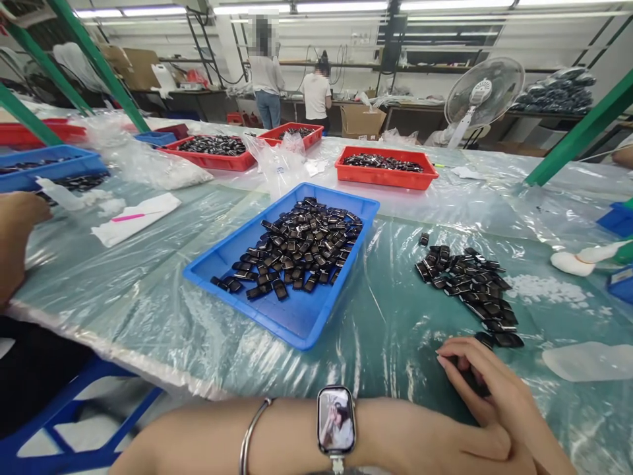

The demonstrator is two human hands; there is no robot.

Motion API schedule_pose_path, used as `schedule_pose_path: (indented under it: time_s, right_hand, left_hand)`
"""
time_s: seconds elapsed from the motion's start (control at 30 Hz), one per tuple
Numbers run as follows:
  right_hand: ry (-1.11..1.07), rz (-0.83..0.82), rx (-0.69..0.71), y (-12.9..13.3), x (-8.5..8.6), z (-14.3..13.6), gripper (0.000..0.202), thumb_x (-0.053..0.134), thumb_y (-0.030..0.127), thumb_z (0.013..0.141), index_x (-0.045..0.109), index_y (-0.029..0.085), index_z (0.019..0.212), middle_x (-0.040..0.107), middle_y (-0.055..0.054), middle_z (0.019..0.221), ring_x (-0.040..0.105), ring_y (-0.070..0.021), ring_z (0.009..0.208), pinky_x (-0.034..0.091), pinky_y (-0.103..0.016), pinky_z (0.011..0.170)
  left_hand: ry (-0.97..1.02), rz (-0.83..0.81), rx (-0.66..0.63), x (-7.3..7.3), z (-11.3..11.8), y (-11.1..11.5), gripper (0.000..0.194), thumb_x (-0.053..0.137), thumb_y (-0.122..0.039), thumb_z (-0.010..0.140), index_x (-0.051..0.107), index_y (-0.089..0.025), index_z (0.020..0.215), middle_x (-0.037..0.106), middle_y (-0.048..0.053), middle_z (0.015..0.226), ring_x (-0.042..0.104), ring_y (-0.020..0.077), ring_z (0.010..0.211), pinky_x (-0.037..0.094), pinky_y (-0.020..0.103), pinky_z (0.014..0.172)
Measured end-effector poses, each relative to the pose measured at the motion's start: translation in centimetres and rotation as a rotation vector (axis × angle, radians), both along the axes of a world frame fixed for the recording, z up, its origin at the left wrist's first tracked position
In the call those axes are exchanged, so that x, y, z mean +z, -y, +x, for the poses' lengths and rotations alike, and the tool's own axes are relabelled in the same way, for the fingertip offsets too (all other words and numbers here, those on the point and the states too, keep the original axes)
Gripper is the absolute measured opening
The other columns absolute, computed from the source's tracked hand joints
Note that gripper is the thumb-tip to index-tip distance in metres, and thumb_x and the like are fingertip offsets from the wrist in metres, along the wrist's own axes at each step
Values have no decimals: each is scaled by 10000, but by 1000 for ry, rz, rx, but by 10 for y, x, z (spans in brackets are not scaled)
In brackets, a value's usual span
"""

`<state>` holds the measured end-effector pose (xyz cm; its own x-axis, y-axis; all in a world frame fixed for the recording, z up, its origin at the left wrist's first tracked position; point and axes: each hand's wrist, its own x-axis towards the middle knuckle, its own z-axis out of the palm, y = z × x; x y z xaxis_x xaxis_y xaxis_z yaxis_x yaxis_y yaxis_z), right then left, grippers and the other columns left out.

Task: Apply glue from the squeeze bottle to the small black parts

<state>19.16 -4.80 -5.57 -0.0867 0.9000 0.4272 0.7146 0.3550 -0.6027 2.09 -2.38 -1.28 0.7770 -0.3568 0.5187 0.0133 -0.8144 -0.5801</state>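
workshop lighting is cast by ceiling tubes (346,6) over a back wall, where two people (267,76) are seen beyond a standing fan (482,94). green table (390,310) is covered with wrinkled clear plastic; its front edge is seen slanting at lower left, near another person's arm (14,231). a strip of open surface is left between the blue tray (301,332), heaped with small black pieces (306,247), and the loose black pile (465,280) at right. white bits (548,291) are scattered beside that pile; a red tray (386,177) is set farther back.

the left hand (445,432), below a watch (336,421) (a photo is shown on its face), is brought against the right hand (504,389). the right fingers are bent close together just below the pile; whether anything is gripped by either hand cannot be told.
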Motion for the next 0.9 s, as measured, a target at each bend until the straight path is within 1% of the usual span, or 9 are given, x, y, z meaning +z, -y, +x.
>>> schedule_pose_path:
  time_s: [0.07, 0.13, 0.23, 0.3, 0.37, 0.43, 0.5, 0.6, 0.9]
  right_hand:
    - [-31, 9, 44, -1, 0, 7, 72, 598, 273, 882, 654, 277, 837, 669, -22, 825, 552, -154, 570, 466, -262, 519]
    - [-154, -44, 49, -1, 1, 15, 19, 674, 281, 826, 685, 272, 814, 676, -19, 775, 566, -156, 546, 466, -248, 480]
    - [-464, -200, 3, 6, 7, 25, 109, 776, 342, 754, 735, 267, 823, 709, -36, 792, 644, -186, 619, 534, -259, 566]
    - [-667, -296, -25, 14, 14, 25, 128, 788, 371, 762, 749, 258, 807, 702, -38, 757, 644, -176, 633, 537, -251, 597]
    - [-861, -378, -49, 22, 23, 21, 147, 764, 379, 803, 744, 239, 767, 660, -30, 705, 599, -147, 607, 507, -229, 571]
    - [-1019, -461, -27, 27, 31, 14, 165, 752, 378, 826, 735, 226, 764, 636, -27, 728, 571, -138, 632, 481, -227, 573]
    - [-1118, -545, 3, 30, 37, 8, 164, 749, 376, 842, 724, 227, 779, 618, -15, 751, 547, -128, 659, 459, -227, 602]
    - [-1200, -627, 23, 30, 40, 6, 179, 748, 386, 854, 701, 231, 776, 570, 11, 705, 508, -113, 654, 423, -224, 629]
    - [-1297, -695, 190, 31, 35, 10, 197, 767, 376, 842, 688, 213, 764, 552, 15, 641, 508, -118, 637, 397, -252, 641]
  left_hand:
    - [-13, -58, -36, -3, 3, 1, 519, 375, -42, 927, 771, -363, 830, 764, -28, 908, 708, 153, 909, 579, 276, 843]
    - [20, -244, -46, -5, 6, 2, 449, 383, -89, 966, 762, -312, 879, 752, 10, 899, 688, 177, 872, 579, 296, 806]
    - [120, -706, 102, -5, 5, 3, 287, 422, -130, 1014, 707, -154, 1033, 724, 67, 1045, 638, 182, 970, 541, 303, 888]
    - [207, -990, 182, -4, 1, 2, 248, 443, -124, 1023, 622, -104, 1193, 688, 87, 1136, 605, 182, 1048, 513, 312, 937]
    - [274, -1203, 190, -3, -2, -2, 285, 471, -126, 1017, 546, -130, 1292, 664, 88, 1165, 594, 190, 1082, 504, 333, 955]
    - [283, -1349, 179, -3, -3, -6, 321, 496, -110, 1002, 519, -178, 1315, 644, 82, 1187, 586, 198, 1112, 496, 353, 975]
    - [249, -1425, 155, -3, -4, -9, 340, 492, -91, 996, 516, -217, 1312, 628, 72, 1198, 579, 198, 1130, 495, 355, 977]
    - [204, -1448, 119, -4, -3, -9, 341, 480, -96, 1006, 510, -244, 1312, 611, 62, 1202, 570, 186, 1130, 490, 328, 964]
    - [212, -1425, 34, -4, -3, -8, 347, 501, -72, 1000, 521, -235, 1305, 633, 45, 1166, 565, 160, 1111, 455, 286, 969]
